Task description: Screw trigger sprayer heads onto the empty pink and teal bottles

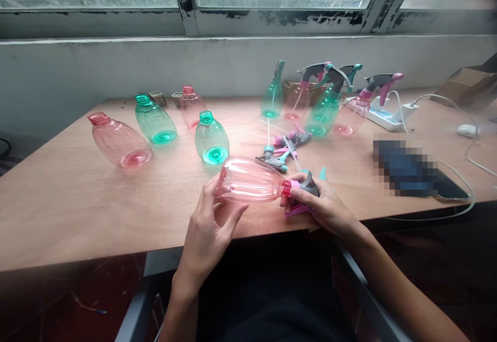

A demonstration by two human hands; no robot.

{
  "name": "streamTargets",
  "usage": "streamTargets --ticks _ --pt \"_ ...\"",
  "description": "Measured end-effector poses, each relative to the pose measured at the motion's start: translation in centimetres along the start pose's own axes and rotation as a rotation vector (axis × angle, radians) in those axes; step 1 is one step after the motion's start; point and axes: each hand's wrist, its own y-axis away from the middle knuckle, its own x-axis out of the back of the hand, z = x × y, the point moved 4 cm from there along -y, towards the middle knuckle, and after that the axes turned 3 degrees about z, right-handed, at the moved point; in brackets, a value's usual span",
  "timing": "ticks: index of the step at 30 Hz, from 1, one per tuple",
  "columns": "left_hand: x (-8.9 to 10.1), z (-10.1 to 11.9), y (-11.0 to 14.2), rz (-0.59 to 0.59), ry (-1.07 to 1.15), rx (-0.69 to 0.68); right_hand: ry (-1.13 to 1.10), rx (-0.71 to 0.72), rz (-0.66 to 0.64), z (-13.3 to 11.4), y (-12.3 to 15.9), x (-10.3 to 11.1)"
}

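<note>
Between both hands, a pink spray bottle [251, 180]: left hand [207, 223] cupping its base, right hand [324, 204] grasping the trigger head [309, 187] at its neck, seating unclear; I judge headed bottles [321, 115] beyond the right done, four open-necked bottles [212, 140] beyond the left pending

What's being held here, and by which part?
A pink bottle: the left hand holds its base end; the right hand grips the gray and pink spray head at its neck.

Pink and grey
The spray bottle [250, 180] above the front edge of the tan table [116, 207] was translucent pink, its trigger head [310, 186] grey and pink.
</note>
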Motion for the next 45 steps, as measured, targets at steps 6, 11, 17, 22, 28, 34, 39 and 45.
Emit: streamTargets --ticks 6,11,17,22,28,34,39,45 --pt "0.01 -0.07 0.07 -0.007 0.002 0.020 0.008 -0.002 0.012 -0.23 0.05 -0.12" --pt "0.00 -0.17 0.06 -0.005 0.013 0.028 0.000 -0.005 0.008 -0.27 0.06 -0.16" --pt "-0.03 -0.08 0.06 -0.008 0.025 0.027 -0.003 0.010 -0.011 -0.28 0.01 -0.17" --pt "-0.12 -0.08 0.09 -0.005 0.034 0.017 -0.019 0.022 -0.031 -0.25 -0.03 -0.20" --pt "-0.15 -0.21 -0.01 -0.004 0.021 -0.005 -0.043 0.033 -0.052 -0.11 -0.09 -0.09" --pt "-0.17 -0.31 0.05 -0.002 0.039 0.000 -0.037 0.043 -0.059 -0.09 -0.16 -0.01" --pt "-0.19 -0.35 0.06 0.003 0.034 -0.007 -0.041 0.042 -0.052 -0.11 -0.19 0.01" --pt "-0.16 -0.47 0.13 0.006 0.029 0.001 -0.026 0.031 -0.045 -0.33 -0.10 -0.17"
